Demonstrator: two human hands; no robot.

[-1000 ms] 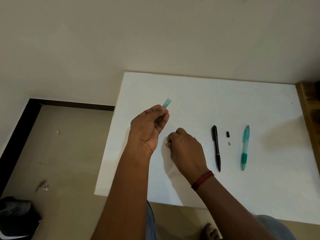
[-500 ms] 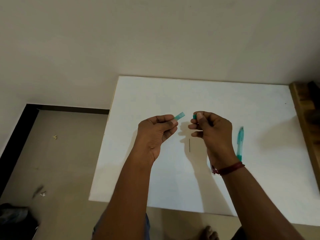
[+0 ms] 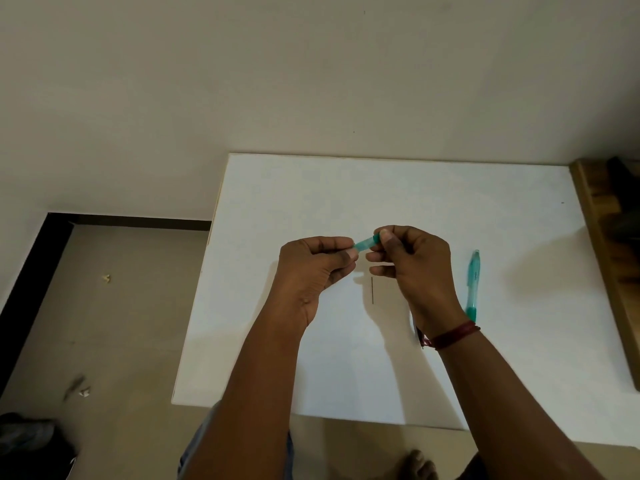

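My left hand (image 3: 313, 268) pinches a short translucent teal pen barrel piece (image 3: 364, 243) above the white board (image 3: 519, 358). My right hand (image 3: 414, 261) pinches a small teal end piece (image 3: 376, 239) pressed against the barrel's right end. Both hands are held a little above the board, fingers curled. A thin dark refill (image 3: 372, 289) lies on the board just below the hands. A whole teal pen (image 3: 473, 284) lies to the right of my right wrist. A black pen (image 3: 417, 332) is mostly hidden behind my right wrist.
A wooden piece of furniture (image 3: 609, 258) borders the board on the right. The tiled floor (image 3: 114, 323) lies to the left with small scraps (image 3: 106, 278) and a dark bag (image 3: 27, 445) at the lower left. A wall stands behind the board. A foot (image 3: 417, 465) shows below.
My right hand lifted from the board with a small teal piece and brought it to the barrel in my left hand; the two parts now touch. The camera view shifted slightly.
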